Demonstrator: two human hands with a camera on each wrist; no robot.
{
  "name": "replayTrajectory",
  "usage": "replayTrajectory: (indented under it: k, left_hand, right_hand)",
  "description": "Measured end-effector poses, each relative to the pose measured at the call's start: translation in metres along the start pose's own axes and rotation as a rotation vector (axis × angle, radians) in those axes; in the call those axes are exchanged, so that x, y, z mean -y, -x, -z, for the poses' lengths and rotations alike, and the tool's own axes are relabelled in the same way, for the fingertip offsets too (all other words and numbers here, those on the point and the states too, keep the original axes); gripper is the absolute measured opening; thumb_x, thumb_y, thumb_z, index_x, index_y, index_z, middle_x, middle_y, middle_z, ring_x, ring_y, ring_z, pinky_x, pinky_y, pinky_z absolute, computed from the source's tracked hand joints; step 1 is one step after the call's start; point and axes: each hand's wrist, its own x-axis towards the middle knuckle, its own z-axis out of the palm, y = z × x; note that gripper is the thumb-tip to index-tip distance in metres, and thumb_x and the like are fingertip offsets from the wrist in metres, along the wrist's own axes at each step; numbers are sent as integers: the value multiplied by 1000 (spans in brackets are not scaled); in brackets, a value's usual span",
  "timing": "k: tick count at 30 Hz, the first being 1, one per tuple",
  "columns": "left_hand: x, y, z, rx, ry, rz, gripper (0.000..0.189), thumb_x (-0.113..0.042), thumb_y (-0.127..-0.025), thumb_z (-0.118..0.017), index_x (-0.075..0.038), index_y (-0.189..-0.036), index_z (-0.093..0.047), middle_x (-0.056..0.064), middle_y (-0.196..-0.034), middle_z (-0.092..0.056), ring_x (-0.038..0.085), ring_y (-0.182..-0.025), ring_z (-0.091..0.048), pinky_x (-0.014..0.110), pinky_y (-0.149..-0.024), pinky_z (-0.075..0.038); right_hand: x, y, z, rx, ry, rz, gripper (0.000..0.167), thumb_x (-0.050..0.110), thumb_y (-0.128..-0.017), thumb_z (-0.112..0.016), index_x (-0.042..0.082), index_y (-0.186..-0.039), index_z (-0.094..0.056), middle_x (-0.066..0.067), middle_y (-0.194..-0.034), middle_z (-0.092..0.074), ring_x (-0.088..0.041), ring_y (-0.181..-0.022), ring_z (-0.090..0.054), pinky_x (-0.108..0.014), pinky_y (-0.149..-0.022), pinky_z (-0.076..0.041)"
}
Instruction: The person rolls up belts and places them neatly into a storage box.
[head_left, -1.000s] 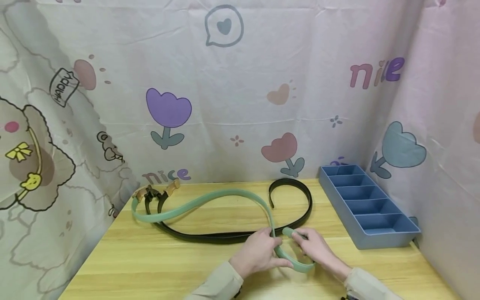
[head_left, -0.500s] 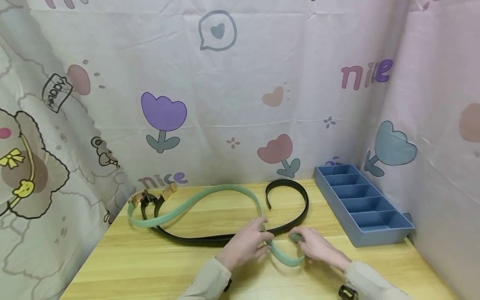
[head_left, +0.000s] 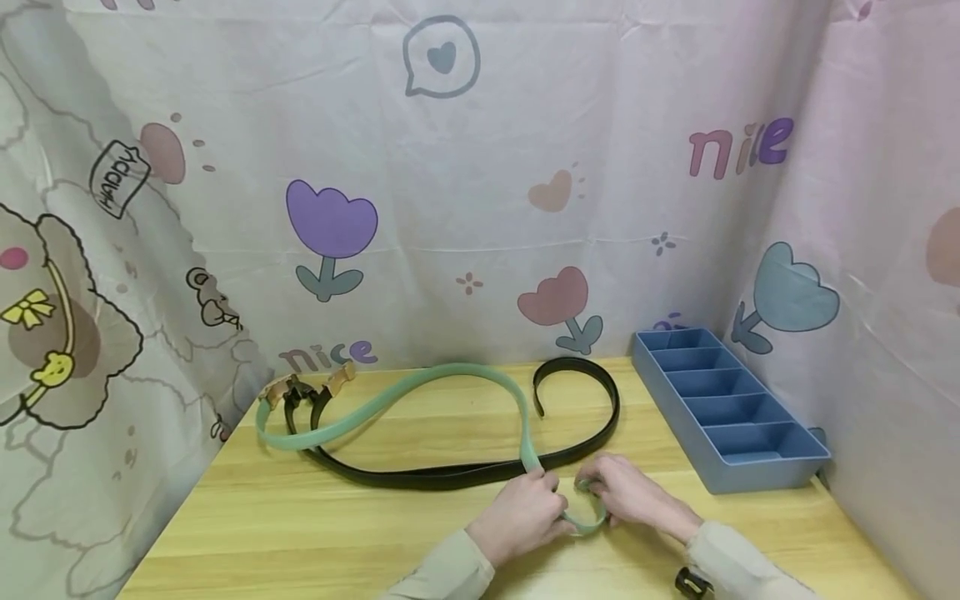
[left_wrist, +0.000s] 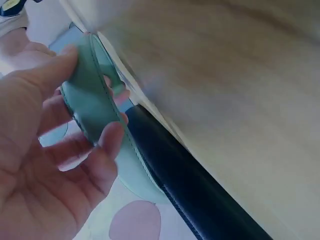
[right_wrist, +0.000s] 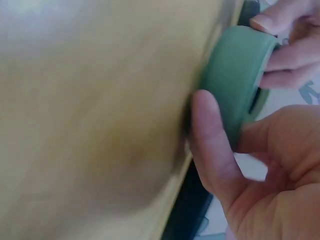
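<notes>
A long green belt [head_left: 420, 379] loops across the table in the head view, its near part curled into a small loop between the hands. My left hand [head_left: 521, 512] holds the strap at the left of this loop; in the left wrist view its fingers lie on both sides of the stitched band [left_wrist: 92, 95]. On the other side, my right hand [head_left: 633, 496] grips the curled end part, and the right wrist view has its fingers around the green band [right_wrist: 237, 65]. The tip of the belt is mostly hidden by the right hand. Beneath the green strap runs a black belt [head_left: 442, 477].
Gold-coloured buckle parts [head_left: 341, 377] and a dark piece lie at the back left. At the right stands a blue tray [head_left: 772, 475] with several compartments. A printed curtain [head_left: 465, 208] hangs behind the wooden table [head_left: 300, 542].
My left hand loosened and shifted left along the green belt, then came back right and took hold again. The loop between the hands has become smaller.
</notes>
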Motion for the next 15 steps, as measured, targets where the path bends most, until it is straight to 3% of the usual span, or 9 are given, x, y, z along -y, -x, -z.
replayTrajectory:
  k: [3, 5, 7, 9, 12, 15]
  left_hand:
    - [-4, 1, 1, 38, -56, -14, 13, -34, -85, -74, -21, -86, -74, -7, -78, -63, 5, -70, -54, 17, -63, -44]
    - [-9, 1, 2, 34, -108, -32, 8, -28, -83, -72, -19, -84, -70, -7, -75, -62, 5, -68, -56, 17, -61, -44]
    - [-16, -1, 3, 15, -155, -21, 18, -37, -84, -70, -20, -83, -66, -8, -71, -61, 5, -65, -56, 19, -58, -43]
    - [-23, -3, 3, -7, -182, 33, 33, -53, -87, -65, -20, -85, -66, -9, -65, -58, 5, -58, -53, 20, -50, -39]
    - [-31, -9, 1, 13, -199, 151, 51, -71, -84, -57, -20, -86, -66, -9, -59, -53, 5, -49, -47, 22, -40, -32]
    - [-35, -14, -2, 88, -185, 229, 50, -66, -86, -58, -16, -90, -66, -6, -59, -52, 6, -47, -45, 23, -38, -32]
  right_hand:
    - [2, 2, 3, 37, -34, 15, 31, -14, -86, -49, 0, -100, -72, -12, -91, -60, -9, -49, -57, -23, -39, -47]
    - [4, 3, 1, 39, -57, -4, 36, -17, -80, -44, -1, -96, -72, -14, -89, -60, -8, -41, -55, -24, -38, -47]
    - [6, 3, -2, 27, -55, -22, 41, -18, -74, -41, 1, -92, -72, -13, -87, -59, -7, -44, -54, -24, -38, -47]
    - [8, 2, -5, 23, -56, -34, 42, -19, -72, -41, 2, -91, -72, -14, -88, -58, -8, -44, -55, -24, -38, -47]
    - [12, 2, -7, 37, -73, -34, 40, -19, -73, -43, 5, -91, -70, -15, -90, -58, -9, -45, -56, -24, -38, -48]
    - [13, 1, -7, 62, -116, -28, 39, -18, -75, -43, 7, -91, -69, -16, -93, -59, -11, -41, -57, -26, -38, -48]
